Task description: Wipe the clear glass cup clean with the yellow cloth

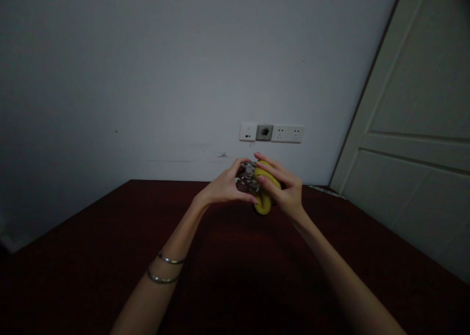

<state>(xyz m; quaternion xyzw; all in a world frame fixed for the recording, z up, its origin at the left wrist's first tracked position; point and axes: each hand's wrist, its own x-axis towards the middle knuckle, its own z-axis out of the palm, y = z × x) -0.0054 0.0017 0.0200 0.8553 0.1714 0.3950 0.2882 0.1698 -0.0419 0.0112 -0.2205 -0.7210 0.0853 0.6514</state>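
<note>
Both my hands are raised above a dark red-brown table and meet in the middle of the view. My right hand is closed around a small yellow rounded object. My left hand pinches a shiny, crumpled silvery piece that sits against the yellow object's left side. What the silvery piece is I cannot make out. Two thin metal bangles ring my left forearm.
A grey-white wall stands behind the table, with a row of white wall sockets just above my hands. A pale panelled door fills the right side. A thin flat strip lies at the table's far right edge.
</note>
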